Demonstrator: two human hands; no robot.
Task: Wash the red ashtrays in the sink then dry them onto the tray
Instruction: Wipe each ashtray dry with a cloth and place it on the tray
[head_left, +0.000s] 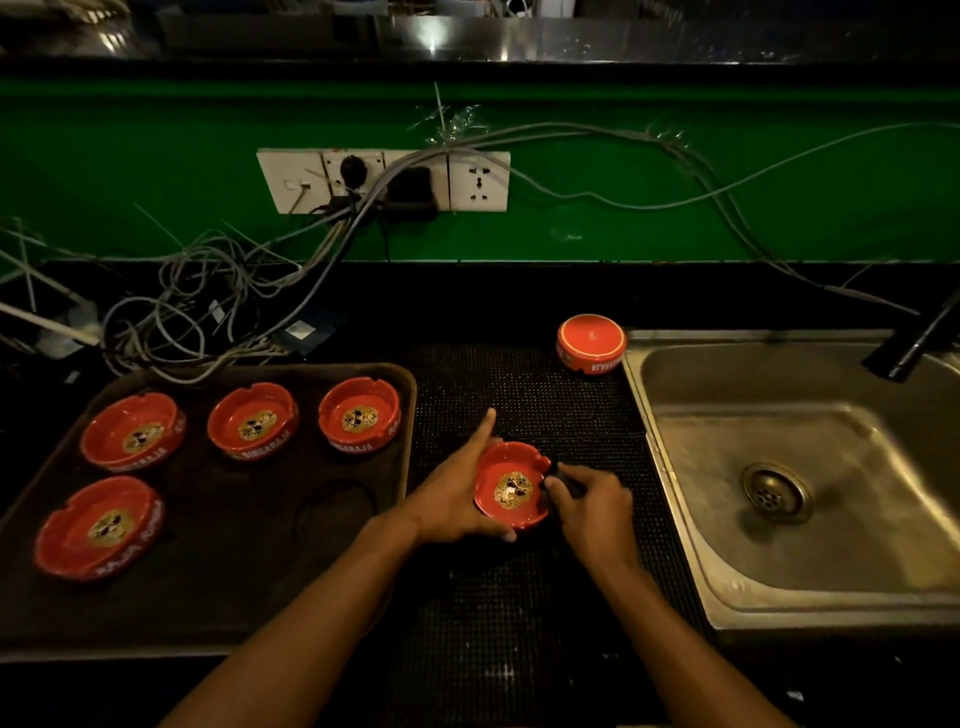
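A red ashtray (511, 486) with a gold emblem sits upright over the black mat, between my two hands. My left hand (457, 493) cups its left side, thumb under the near rim and index finger pointing away. My right hand (589, 504) pinches something small and dark against the ashtray's right rim; what it is I cannot make out. Several more red ashtrays stand upright on the brown tray (260, 545) at the left, one of them at the back right (359, 414). Another ashtray (591, 341) lies upside down on the counter beside the sink (810, 577).
The steel sink holds only its drain (776, 492), and a black tap (914, 345) leans over its far right corner. A tangle of grey cables (197, 306) lies behind the tray, below a wall socket panel (384, 179). A black mesh mat (519, 395) covers the counter between tray and sink.
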